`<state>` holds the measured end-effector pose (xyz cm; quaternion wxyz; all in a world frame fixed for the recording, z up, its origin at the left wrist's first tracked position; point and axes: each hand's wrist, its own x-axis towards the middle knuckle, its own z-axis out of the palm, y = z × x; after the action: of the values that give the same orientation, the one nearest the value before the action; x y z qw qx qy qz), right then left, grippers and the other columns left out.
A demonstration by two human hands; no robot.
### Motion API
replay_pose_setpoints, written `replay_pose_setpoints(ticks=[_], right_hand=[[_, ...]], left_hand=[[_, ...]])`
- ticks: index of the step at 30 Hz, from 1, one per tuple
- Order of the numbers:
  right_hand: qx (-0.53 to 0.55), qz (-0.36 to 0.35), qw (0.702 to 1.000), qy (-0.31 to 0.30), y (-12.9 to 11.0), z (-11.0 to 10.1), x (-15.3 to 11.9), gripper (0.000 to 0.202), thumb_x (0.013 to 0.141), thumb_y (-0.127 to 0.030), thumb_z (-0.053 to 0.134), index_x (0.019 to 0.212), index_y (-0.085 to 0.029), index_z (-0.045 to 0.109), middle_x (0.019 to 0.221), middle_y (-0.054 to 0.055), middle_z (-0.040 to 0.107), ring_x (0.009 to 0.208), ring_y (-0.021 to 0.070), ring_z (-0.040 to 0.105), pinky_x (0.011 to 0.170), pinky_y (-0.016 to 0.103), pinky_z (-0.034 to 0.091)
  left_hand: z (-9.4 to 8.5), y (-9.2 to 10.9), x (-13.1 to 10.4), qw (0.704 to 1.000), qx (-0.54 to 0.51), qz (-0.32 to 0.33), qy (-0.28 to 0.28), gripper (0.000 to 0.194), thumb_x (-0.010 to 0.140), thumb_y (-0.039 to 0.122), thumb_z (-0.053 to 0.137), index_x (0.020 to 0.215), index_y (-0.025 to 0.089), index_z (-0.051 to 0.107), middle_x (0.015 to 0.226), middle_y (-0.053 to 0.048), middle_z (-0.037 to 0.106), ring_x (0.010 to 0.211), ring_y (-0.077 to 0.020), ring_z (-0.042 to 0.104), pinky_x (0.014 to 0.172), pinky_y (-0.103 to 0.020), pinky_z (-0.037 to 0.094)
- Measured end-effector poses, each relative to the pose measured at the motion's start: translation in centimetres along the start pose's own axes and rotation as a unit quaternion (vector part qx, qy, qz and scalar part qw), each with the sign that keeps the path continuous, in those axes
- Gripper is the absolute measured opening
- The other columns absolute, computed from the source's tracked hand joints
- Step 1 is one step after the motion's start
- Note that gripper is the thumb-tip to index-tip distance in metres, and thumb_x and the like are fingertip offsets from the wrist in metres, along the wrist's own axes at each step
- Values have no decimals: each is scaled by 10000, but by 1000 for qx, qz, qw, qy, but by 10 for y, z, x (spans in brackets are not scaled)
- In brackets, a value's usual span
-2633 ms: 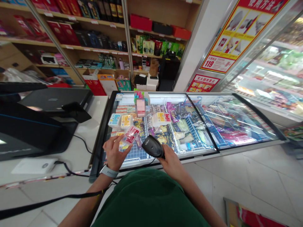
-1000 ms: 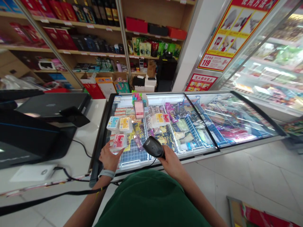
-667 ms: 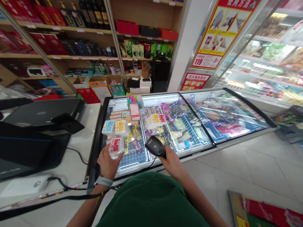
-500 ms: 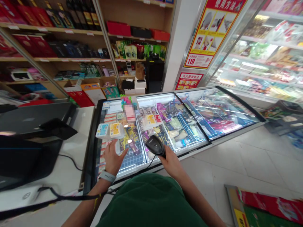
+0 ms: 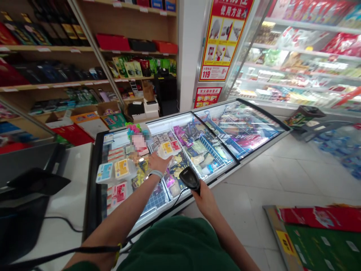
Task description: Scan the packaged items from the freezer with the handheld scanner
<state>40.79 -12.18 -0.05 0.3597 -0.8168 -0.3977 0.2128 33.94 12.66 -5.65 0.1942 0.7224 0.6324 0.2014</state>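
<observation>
My right hand (image 5: 205, 198) is closed round the handle of a black barcode scanner (image 5: 189, 178), held over the freezer's front edge with its cord trailing down. My left hand (image 5: 159, 162) reaches across the glass lid, thumb out and fingers apart. It is at the near side of clear plastic packs with a yellow label (image 5: 166, 148) and a red label (image 5: 175, 145); whether it touches them I cannot tell. Further left on the lid lie a blue-labelled pack (image 5: 105, 172), a yellow-labelled pack (image 5: 122, 168) and, below them, a red-labelled pack (image 5: 119, 192).
The chest freezer (image 5: 239, 162) holds wire baskets of frozen goods. A colourful trinket (image 5: 134, 130) stands on its lid. To the left is a counter (image 5: 70, 192) with dark equipment and cables. Shelves stand behind, and a green and red carton display (image 5: 324, 237) is at lower right.
My left hand has moved away from the left packs to the middle ones, and a red-labelled pack now shows where it was. My right hand still holds the scanner. The view has turned right.
</observation>
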Motion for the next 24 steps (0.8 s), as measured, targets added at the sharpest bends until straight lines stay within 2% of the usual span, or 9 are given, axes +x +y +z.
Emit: replay_pose_setpoints(ticks=[5,10,16,24], right_hand=[[11,14,1000,14,2,0,-6,206,830,-149,537,1036,-169,531,1010,112,633,962,251,611,827,338,461],[-2,26,1000,15,2,1,-9,162,826,-153,540,987,-172,527,990,110,636,921,249,614,794,328,460],[-6,25,1000,14,3,4,-7,198,823,-155,538,1020,-168,533,1017,118,635,948,252,613,811,328,462],[-19,17,1000,5,9,10,-1,201,826,-183,539,1026,-163,545,995,118,642,961,267,621,822,351,467]], left_hand=[[25,29,10,998,15,-62,0,930,589,648,729,1276,102,421,1276,-229,524,1209,-382,497,956,-531,404],[28,32,19,997,25,-69,-5,875,601,630,717,1240,95,450,1271,-235,521,1233,-382,468,977,-547,379],[17,16,21,999,26,-30,-21,705,685,592,649,1203,133,512,1236,-189,562,1175,-350,520,945,-519,407],[-7,-29,16,997,34,65,-5,547,726,475,644,1192,194,586,1174,-132,617,1146,-321,537,975,-490,374]])
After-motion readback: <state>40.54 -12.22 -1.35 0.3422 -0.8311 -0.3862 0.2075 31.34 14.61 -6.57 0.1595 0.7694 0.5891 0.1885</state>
